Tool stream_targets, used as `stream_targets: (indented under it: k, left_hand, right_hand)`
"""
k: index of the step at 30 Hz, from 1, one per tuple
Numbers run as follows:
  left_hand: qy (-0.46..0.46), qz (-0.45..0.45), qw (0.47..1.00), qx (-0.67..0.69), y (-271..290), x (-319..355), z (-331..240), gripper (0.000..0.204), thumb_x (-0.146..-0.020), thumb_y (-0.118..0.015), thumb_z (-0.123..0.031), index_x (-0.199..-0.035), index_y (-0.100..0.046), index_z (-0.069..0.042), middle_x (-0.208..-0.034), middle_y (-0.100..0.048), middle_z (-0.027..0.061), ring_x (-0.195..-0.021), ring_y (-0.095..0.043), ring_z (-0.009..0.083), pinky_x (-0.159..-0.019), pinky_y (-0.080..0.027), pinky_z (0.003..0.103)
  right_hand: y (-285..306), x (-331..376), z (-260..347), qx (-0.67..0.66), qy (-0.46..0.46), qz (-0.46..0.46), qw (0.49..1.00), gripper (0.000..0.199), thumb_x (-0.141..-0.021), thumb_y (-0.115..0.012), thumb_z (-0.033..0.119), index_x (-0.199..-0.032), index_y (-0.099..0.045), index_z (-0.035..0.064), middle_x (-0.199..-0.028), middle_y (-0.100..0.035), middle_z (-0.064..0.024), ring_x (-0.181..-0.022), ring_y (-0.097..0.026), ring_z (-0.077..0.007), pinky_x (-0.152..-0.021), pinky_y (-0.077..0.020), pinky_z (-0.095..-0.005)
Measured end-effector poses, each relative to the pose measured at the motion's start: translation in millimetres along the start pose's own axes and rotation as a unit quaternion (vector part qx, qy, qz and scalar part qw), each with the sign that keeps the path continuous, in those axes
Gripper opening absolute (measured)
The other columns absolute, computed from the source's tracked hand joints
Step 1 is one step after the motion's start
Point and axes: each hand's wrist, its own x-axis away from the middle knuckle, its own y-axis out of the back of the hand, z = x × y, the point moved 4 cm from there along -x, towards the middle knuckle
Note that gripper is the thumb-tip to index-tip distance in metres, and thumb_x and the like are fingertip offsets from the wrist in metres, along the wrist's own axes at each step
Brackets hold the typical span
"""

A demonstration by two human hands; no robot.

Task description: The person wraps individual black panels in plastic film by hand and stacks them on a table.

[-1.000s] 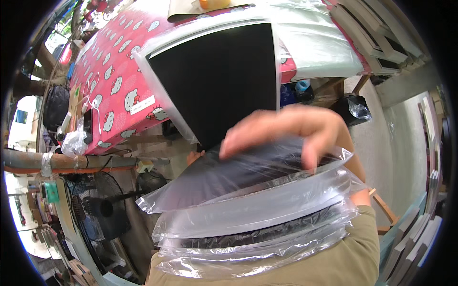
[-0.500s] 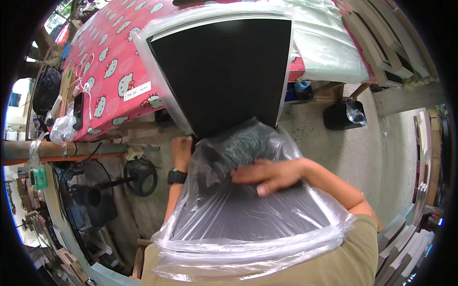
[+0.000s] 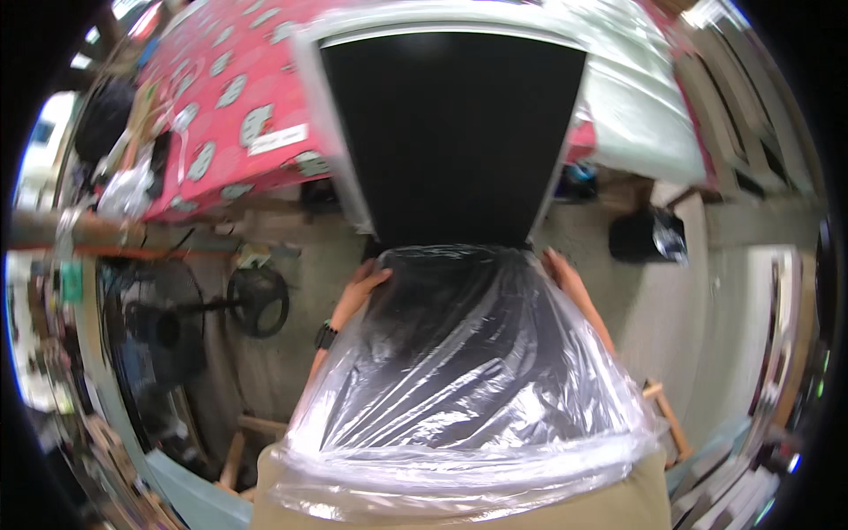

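What lies under the plastic-wrapped black panel (image 3: 459,353) is hidden, and glare streaks its clear film; layered plastic folds at its near edge blur together, so their number is hard to make out. The wrapped panel lies on the person's lap. The left hand (image 3: 360,284) is at its far left corner, fingers loosely bent, thumb against the film; the undersides are out of sight, so I cannot tell how firmly it grips. The right hand (image 3: 560,267) is at the far right corner, partly covered by the film, fingers slightly curled; whether they close on anything I cannot tell.

Just beyond, a bare black panel (image 3: 459,132) with pale borders overhangs the near edge of the pink-covered surface (image 3: 225,132), whose far side is cut off above. Open floor (image 3: 583,238) shows between the right forearm and a black bin (image 3: 647,237), and between the left forearm and a fan (image 3: 168,336), blurred and dim.
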Motion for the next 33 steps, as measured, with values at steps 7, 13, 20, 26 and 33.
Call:
stream_targets:
  k: [7,13,20,26,33]
  left_hand:
    - [-0.23,0.026,0.969,-0.087,37.9,-33.7,15.3,0.023,-0.078,-0.057,-0.016,-0.098,-0.059,-0.005,-0.12,-0.045,0.0196,-0.107,-0.048,0.0223,-0.09,-0.037,0.03]
    - [-0.206,0.03,0.967,-0.148,37.8,-33.6,43.6,0.032,-0.076,-0.058,-0.016,-0.105,-0.056,-0.003,-0.132,-0.027,0.0246,-0.126,-0.026,0.0234,-0.096,-0.029,0.028]
    - [-0.089,0.007,0.976,-0.197,17.5,-14.3,4.2,0.059,-0.074,-0.057,-0.008,-0.126,-0.033,0.005,-0.138,-0.02,0.0176,-0.127,-0.023,0.0184,-0.098,-0.027,0.028]
    - [-0.183,-0.283,0.889,-0.309,97.3,10.0,-46.5,0.033,-0.072,-0.056,-0.009,-0.104,-0.057,-0.002,-0.105,-0.057,0.0163,-0.085,-0.058,0.023,-0.071,-0.046,0.032]
    - [-0.301,-0.601,0.518,-0.53,255.0,133.0,-152.6,0.022,-0.063,-0.062,-0.012,-0.084,-0.058,-0.006,-0.098,-0.055,0.0127,-0.096,-0.048,0.0288,-0.079,-0.043,0.038]
  right_hand:
    - [-63.1,11.2,-14.2,-0.08,-0.012,0.079,0.994,0.052,-0.083,-0.052,0.024,-0.125,-0.037,-0.0022,-0.121,-0.046,-0.0092,-0.109,-0.045,-0.0184,-0.094,-0.0309,-0.0269]
    - [-49.3,-7.1,14.5,0.079,0.059,0.144,0.985,0.05,-0.075,-0.044,0.011,-0.122,-0.039,-0.0073,-0.119,-0.048,-0.0154,-0.109,-0.046,-0.021,-0.093,-0.0312,-0.0264]
    - [-48.8,14.1,19.0,0.231,0.107,-0.067,0.965,0.028,-0.078,-0.047,0.011,-0.102,-0.057,-0.0006,-0.104,-0.057,-0.014,-0.095,-0.052,-0.0193,-0.084,-0.0387,-0.0271]
    - [-52.2,3.8,45.3,0.275,0.225,-0.133,0.925,0.021,-0.076,-0.053,0.007,-0.094,-0.059,-0.0023,-0.083,-0.062,-0.0105,-0.074,-0.056,-0.016,-0.069,-0.0439,-0.0263]
    - [-21.4,21.9,75.4,0.172,0.293,-0.15,0.928,0.013,-0.079,-0.05,0.004,-0.09,-0.057,-0.0014,-0.079,-0.057,-0.0049,-0.068,-0.053,-0.0103,-0.06,-0.044,-0.0212]
